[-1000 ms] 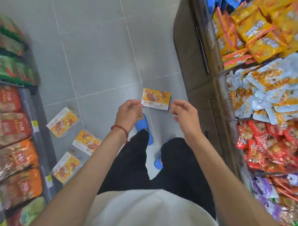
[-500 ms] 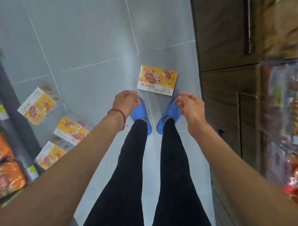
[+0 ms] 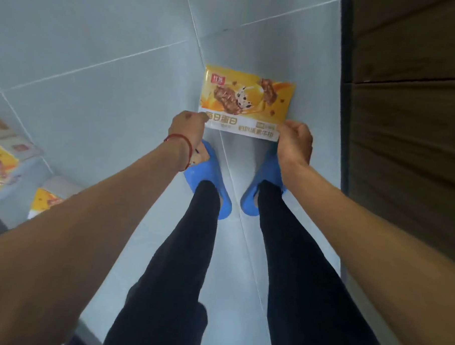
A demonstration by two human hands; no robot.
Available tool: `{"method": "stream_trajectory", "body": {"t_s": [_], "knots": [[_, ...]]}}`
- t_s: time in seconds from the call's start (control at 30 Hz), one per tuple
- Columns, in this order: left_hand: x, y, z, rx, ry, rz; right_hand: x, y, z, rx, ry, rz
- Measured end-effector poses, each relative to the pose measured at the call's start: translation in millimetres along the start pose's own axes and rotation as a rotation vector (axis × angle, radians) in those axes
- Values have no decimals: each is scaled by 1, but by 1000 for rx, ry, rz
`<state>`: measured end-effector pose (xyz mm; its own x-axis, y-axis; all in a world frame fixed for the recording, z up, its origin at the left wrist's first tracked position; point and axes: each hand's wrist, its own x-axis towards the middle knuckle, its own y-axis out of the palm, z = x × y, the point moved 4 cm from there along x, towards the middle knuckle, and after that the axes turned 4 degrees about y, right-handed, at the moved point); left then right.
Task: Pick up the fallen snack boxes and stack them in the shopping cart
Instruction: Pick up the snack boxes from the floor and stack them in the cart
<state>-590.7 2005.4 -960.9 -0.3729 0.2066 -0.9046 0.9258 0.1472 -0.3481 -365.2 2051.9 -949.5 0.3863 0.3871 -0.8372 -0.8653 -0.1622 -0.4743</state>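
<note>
A yellow and white snack box [image 3: 246, 99] lies flat on the grey floor tiles just ahead of my blue slippers. My left hand [image 3: 187, 126], with a red cord on the wrist, touches the box's near left corner with curled fingers. My right hand [image 3: 295, 140] is at the near right corner, fingers curled onto its edge. The fingertips are hidden, so how firm the grip is does not show. Two more fallen boxes lie at the left edge: a blurred box [image 3: 1, 162] and a lower box [image 3: 46, 201] partly hidden behind my left forearm. No shopping cart is in view.
A dark wooden cabinet base [image 3: 405, 128] runs along the right side, close to the box. My legs and blue slippers [image 3: 210, 182] stand directly behind it. Grey tiled floor [image 3: 95, 62] stretches ahead and to the left.
I have bent much lower; the view has dropped toward the floor. Both hands have gone down and forward from above my feet to the near corners of the box.
</note>
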Motion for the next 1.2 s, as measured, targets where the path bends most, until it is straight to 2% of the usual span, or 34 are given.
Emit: {"method": "stream_trajectory", "body": {"t_s": [0.23, 0.4, 0.57, 0.67, 0.93, 1.03, 1.2], "knots": [[88, 30, 1, -9, 148, 34, 93, 37, -3, -16, -2, 26], [124, 49, 0, -114, 154, 76, 134, 54, -6, 21, 14, 138], [127, 55, 6, -166, 144, 60, 132, 55, -5, 57, 36, 165], [107, 50, 6, -160, 125, 60, 113, 45, -6, 102, 74, 162], [11, 19, 6, -314, 7, 53, 31, -2, 12, -19, 34, 179], [-29, 3, -2, -307, -5, 13, -10, -21, 26, -50, 12, 186], [-103, -21, -28, -317, 38, 41, -81, -65, 47, -14, -45, 185]]}}
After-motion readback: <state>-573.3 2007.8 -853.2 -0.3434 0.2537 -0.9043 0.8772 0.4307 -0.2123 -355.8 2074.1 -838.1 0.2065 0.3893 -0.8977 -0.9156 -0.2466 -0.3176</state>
